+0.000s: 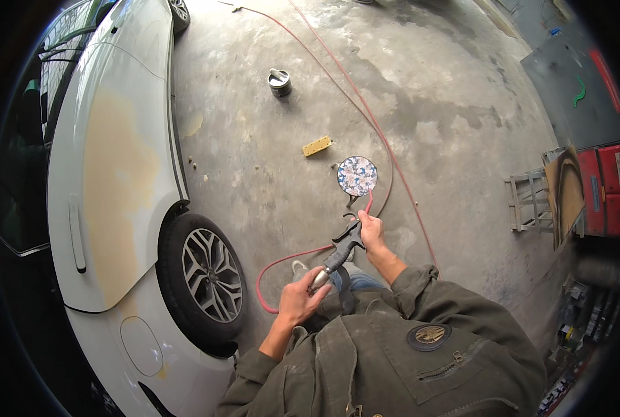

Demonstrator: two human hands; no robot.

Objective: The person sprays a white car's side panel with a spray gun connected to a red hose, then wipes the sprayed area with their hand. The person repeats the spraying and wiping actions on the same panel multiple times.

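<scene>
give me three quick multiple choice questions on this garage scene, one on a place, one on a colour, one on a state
1. Where is the metal can?
A. on the car roof
B. on the concrete floor
C. in the left hand

2. What colour is the air hose?
A. red
B. blue
C. green

3. How is the air tool held?
A. lying on the floor
B. by one hand
C. by both hands

Answers: 1 B, it stands on the floor beyond the car. 2 A, it loops red. 3 C, the left hand grips its rear end, the right hand its front.
</scene>
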